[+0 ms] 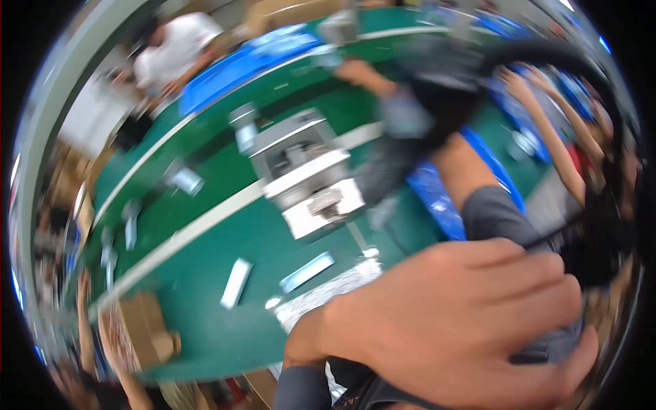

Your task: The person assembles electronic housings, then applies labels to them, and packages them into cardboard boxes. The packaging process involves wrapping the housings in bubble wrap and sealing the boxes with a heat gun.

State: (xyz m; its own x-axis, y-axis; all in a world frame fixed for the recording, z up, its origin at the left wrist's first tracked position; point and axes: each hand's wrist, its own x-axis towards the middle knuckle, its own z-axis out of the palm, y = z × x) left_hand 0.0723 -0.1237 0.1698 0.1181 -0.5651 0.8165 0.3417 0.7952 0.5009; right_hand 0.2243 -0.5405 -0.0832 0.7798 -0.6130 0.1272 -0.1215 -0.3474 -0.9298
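Observation:
My left hand [465, 314] reaches across the lower right, close up and back upward. Its fingers are bent round something I cannot make out, with grey cloth showing behind them. My right hand [451, 154] lies farther off at the end of a grey sleeve [495, 212]. Its fingers are lost in a dark blur beside a smeared black object [444, 85]. Left of it, a grey metal box-shaped device [297, 147] with a white lower part stands on the green table [198, 294]. Two small pale oblong pieces, one upright-looking [236, 282] and one slanted [307, 272], lie nearer.
A silvery crinkled sheet [328, 294] lies at the near edge, and a cardboard box [140, 328] at the near left. Blue trays [219, 82] line the far side. Another person [174, 51] works there; other people's arms [557, 130] reach in at right. A black cable [608, 82] curves nearby.

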